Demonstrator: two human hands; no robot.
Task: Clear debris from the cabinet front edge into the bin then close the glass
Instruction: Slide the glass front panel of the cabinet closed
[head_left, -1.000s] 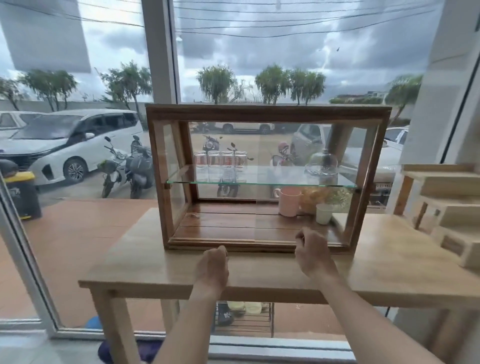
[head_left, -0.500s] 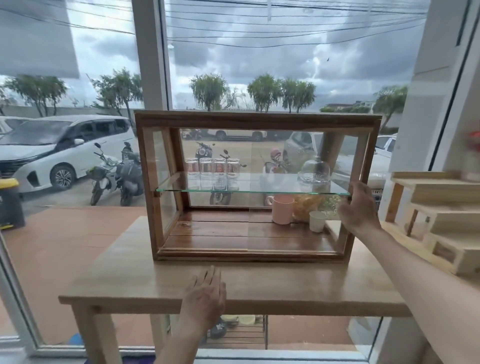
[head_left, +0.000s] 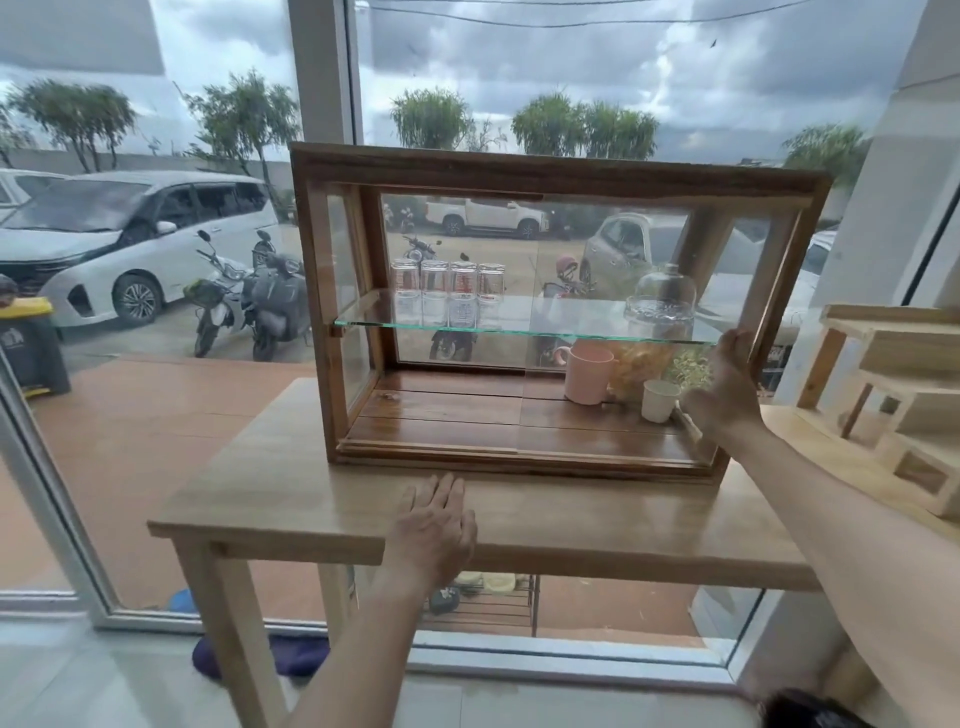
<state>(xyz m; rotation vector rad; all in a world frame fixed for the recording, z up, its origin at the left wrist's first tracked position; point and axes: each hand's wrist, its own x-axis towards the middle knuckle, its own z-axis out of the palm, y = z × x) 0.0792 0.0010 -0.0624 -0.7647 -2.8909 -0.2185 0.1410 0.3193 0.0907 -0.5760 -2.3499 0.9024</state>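
Note:
A wooden display cabinet (head_left: 561, 171) stands on a light wooden table (head_left: 291, 493). Its front bottom edge (head_left: 467, 453) shows no debris that I can make out. A sliding glass pane (head_left: 613, 249) covers the right half of the front, and the left half stands open. My right hand (head_left: 727, 389) lies with fingers spread against that pane at its right end, by the cabinet's right post. My left hand (head_left: 434, 525) rests flat on the table just in front of the cabinet, holding nothing. I see no bin on the table.
On the glass shelf (head_left: 467, 325) stand several drinking glasses (head_left: 447, 291) and a glass dome (head_left: 662, 296). Below it are a pink mug (head_left: 587, 371) and a white cup (head_left: 658, 400). A stepped wooden rack (head_left: 904, 395) stands at the right. A yellow-lidded bin (head_left: 26, 338) is outside the window.
My right hand went from the cabinet's front bottom edge up to its right side and now lies on the glass pane. My left hand slid forward and lies flat on the table.

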